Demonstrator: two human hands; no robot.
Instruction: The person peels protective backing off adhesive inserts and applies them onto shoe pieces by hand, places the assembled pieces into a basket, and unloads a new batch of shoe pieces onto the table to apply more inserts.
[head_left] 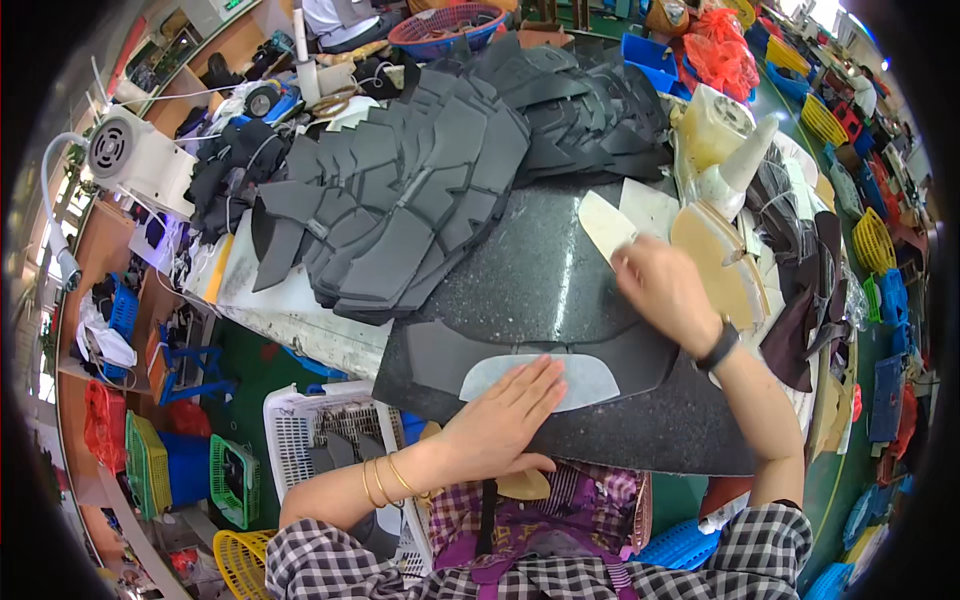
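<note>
A dark grey shoe-upper piece (440, 355), long and curved, lies flat near the front edge of the black work board (530, 250). On its middle rests a pale half-oval backing patch (590, 385). My left hand (515, 405) presses on this patch with its fingers stretched out flat. Farther off to the right, the bent fingers of my right hand (660, 285) close on the near end of a white leaf-shaped backing piece (600, 220). The fingertips partly cover that end. Another white piece (650, 207) lies just behind it.
Piles of dark grey cut pieces (400, 200) cover the far and left table. A white cone (740, 160) and tan cut sheets (715, 255) stand right. A white crate (290, 415) sits below left, and a lamp-like white machine (135, 160) is farther left.
</note>
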